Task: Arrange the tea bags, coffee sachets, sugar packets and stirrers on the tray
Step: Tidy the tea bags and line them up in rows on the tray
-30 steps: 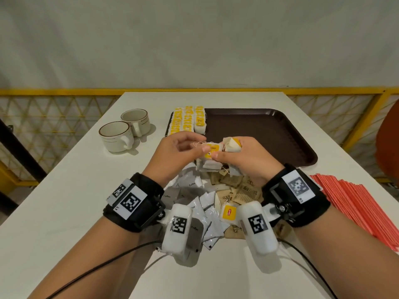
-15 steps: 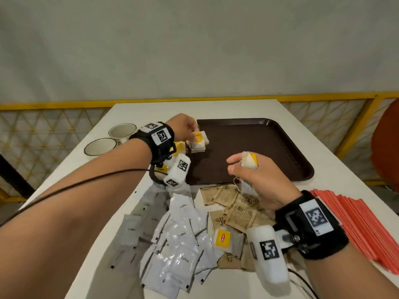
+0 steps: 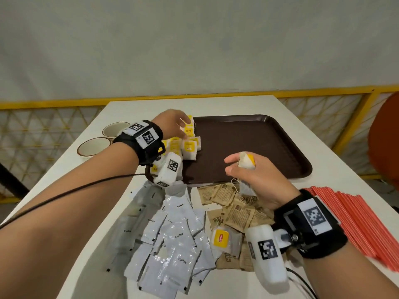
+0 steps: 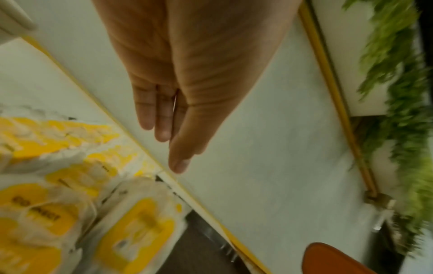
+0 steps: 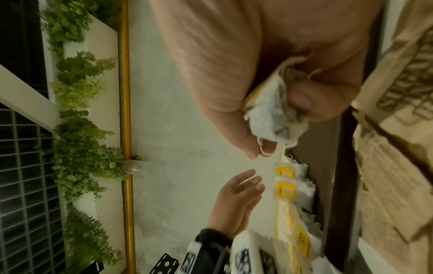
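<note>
Two cups (image 3: 101, 140) stand far left on the table. Left hand (image 3: 170, 124), fingers straight and holding nothing, hovers over the tea bags (image 3: 189, 146) lined along the tray (image 3: 259, 147) at its left edge. Right hand (image 3: 252, 180) clutches a tea bag (image 3: 246, 161) above the tray's near rim. Likely light, soft and crushable; best pinched at the tag or paper edge, gently.
</note>
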Demonstrator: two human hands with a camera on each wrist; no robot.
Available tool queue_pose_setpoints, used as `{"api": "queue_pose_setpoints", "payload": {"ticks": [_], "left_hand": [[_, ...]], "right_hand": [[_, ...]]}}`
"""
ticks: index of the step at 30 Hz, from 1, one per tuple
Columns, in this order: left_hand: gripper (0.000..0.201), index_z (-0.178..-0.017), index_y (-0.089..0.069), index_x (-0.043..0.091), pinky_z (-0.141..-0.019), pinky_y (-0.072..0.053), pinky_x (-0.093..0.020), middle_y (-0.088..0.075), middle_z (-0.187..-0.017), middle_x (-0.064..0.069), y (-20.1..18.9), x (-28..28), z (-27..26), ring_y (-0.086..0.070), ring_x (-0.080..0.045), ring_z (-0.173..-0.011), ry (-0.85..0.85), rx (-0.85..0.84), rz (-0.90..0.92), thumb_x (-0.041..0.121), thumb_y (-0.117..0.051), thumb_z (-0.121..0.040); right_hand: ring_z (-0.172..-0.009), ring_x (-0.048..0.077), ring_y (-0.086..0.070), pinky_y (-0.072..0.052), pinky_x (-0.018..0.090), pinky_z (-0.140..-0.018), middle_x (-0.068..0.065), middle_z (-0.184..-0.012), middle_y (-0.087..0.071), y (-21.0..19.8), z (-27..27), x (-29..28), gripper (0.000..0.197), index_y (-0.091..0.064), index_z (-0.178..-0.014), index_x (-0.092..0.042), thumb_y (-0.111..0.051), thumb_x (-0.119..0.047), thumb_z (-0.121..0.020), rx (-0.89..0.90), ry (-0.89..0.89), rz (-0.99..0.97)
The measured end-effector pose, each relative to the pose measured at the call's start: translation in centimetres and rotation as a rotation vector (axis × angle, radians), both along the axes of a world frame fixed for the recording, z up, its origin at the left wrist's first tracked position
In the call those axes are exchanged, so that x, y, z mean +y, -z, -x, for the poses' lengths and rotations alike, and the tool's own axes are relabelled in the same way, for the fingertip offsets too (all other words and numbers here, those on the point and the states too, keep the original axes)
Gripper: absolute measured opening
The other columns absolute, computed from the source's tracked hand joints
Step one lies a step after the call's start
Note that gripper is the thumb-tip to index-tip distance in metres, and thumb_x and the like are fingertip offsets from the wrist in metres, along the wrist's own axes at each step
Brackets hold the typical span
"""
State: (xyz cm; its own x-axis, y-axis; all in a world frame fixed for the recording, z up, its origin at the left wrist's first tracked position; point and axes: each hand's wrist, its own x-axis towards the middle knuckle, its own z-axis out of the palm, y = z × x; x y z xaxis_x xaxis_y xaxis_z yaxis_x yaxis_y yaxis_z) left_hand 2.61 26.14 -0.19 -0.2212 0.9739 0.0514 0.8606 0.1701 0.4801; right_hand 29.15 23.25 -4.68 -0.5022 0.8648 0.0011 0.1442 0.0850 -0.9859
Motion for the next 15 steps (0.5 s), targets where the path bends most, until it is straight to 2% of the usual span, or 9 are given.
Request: {"api": "queue_pose_setpoints", "payload": {"ticks": [2, 4, 7, 8, 10, 12, 15], "left_hand": [[0.035, -0.107, -0.066, 0.015, -0.086, -0.049, -0.032, -0.064, -0.104, -0.002, -0.6, -2.3, -0.5, -0.058, -0.016, -0.09, -0.008, 0.007, -0.13, 0.009, -0.078, -0.075], [0.026, -0.099, -0.069, 0.017, -0.077, -0.049, -0.024, -0.064, -0.094, 0.003, -0.8, -5.4, -1.8, -0.058, -0.012, -0.083, 0.047, 0.033, -0.157, 0.008, -0.077, -0.075], [0.017, -0.088, -0.071, 0.02, -0.063, -0.043, -0.01, -0.066, -0.075, 0.014, -0.2, -10.4, -4.7, -0.06, 0.002, -0.067, 0.23, -0.045, 0.04, 0.008, -0.075, -0.077], [0.015, -0.088, -0.071, 0.021, -0.062, -0.043, -0.007, -0.067, -0.074, 0.016, 0.2, -11.8, -5.8, -0.061, 0.006, -0.067, 0.287, -0.082, 0.129, 0.012, -0.076, -0.077], [0.017, -0.093, -0.072, 0.022, -0.069, -0.049, -0.01, -0.069, -0.084, 0.015, 1.3, -13.5, -7.6, -0.062, 0.006, -0.075, 0.39, -0.062, 0.235, 0.021, -0.077, -0.077], [0.029, -0.104, -0.07, 0.026, -0.078, -0.051, -0.017, -0.067, -0.099, 0.014, 2.3, -14.2, -9.1, -0.061, 0.002, -0.086, 0.471, 0.038, 0.273, 0.033, -0.076, -0.077], [0.045, -0.117, -0.064, 0.027, -0.083, -0.047, -0.019, -0.062, -0.108, 0.014, 2.9, -14.2, -11.1, -0.055, -0.002, -0.094, 0.56, 0.117, 0.298, 0.043, -0.074, -0.076]], "right_hand": [[-0.069, 0.002, -0.058, -0.044, 0.018, -0.064, 0.001, -0.081, -0.067, -0.1, 0.0, 0.0, 0.017, -0.069, -0.1, -0.018, -0.07, -0.013, -0.084, -0.001, 0.001, 0.0], [-0.075, 0.007, -0.061, -0.047, 0.018, -0.066, 0.003, -0.084, -0.07, -0.1, 0.0, -0.1, 0.017, -0.068, -0.101, -0.016, -0.068, -0.013, -0.085, -0.004, -0.006, 0.013], [-0.07, 0.003, -0.064, -0.049, 0.015, -0.064, 0.002, -0.081, -0.071, -0.2, 0.1, -0.3, 0.014, -0.066, -0.102, -0.016, -0.066, -0.016, -0.087, -0.01, -0.029, 0.038], [-0.072, 0.003, -0.065, -0.05, 0.018, -0.067, 0.002, -0.081, -0.071, -0.2, 0.2, -0.4, 0.014, -0.066, -0.102, -0.016, -0.066, -0.018, -0.088, -0.02, -0.034, 0.037], [-0.076, 0.009, -0.064, -0.05, 0.028, -0.073, 0.002, -0.081, -0.07, -0.2, 0.3, -0.5, 0.016, -0.065, -0.103, -0.017, -0.066, -0.023, -0.088, -0.047, -0.047, 0.047], [-0.071, 0.015, -0.061, -0.046, 0.033, -0.064, 0.003, -0.081, -0.069, -0.1, 0.4, -0.7, 0.019, -0.063, -0.105, -0.014, -0.064, -0.026, -0.09, -0.047, -0.069, 0.102], [-0.054, 0.014, -0.053, -0.039, 0.024, -0.042, 0.007, -0.083, -0.066, -0.3, 0.5, -1.0, 0.021, -0.06, -0.107, -0.012, -0.061, -0.027, -0.092, -0.037, -0.088, 0.159]]}}
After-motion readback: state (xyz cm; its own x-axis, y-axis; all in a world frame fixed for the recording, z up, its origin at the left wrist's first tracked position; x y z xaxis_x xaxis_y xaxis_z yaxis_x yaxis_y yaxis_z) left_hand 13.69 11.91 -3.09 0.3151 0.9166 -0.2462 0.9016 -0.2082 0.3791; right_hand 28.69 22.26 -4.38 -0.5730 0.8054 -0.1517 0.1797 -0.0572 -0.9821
